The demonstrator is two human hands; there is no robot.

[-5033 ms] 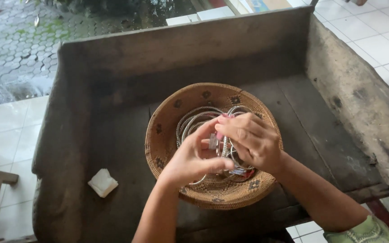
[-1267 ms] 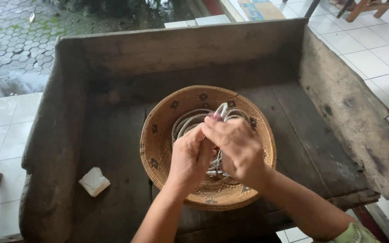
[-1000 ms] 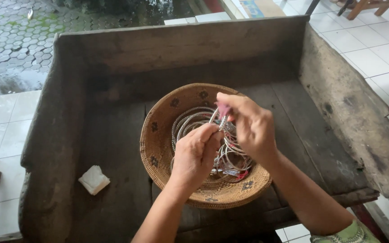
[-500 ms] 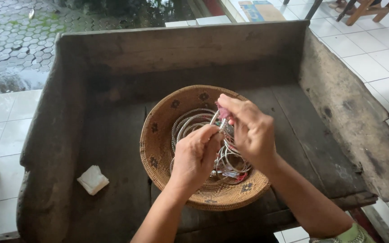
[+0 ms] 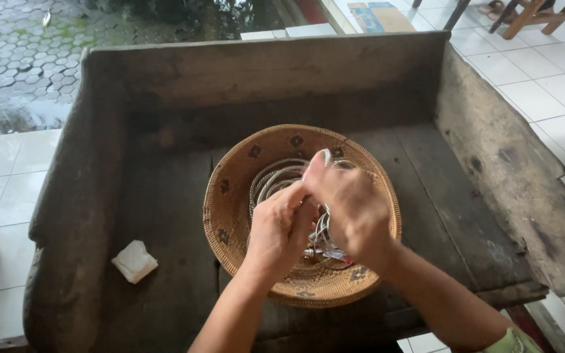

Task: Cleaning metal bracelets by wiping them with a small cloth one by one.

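Two hands over one round, tan woven basket (image 5: 230, 216) with dark diamond motifs.

Left hand (image 5: 281, 225): fingers curled, pinching part of the tangle of thin white and grey cords (image 5: 274, 180) directly beneath it.

Right hand (image 5: 351, 206): blurred, clenched on a strand of that tangle, lifted just above the basket's middle; it sits touching the left hand, both equally close to the cords.

Cords: coiled in loops inside the basket bowl, no single long axis.

Surface: dark, weathered wooden counter (image 5: 165, 216) with raised back and sides; small white folded cloth (image 5: 135, 261) well left.

Surroundings: white floor tiles (image 5: 544, 72), wet paving (image 5: 14, 59) beyond.
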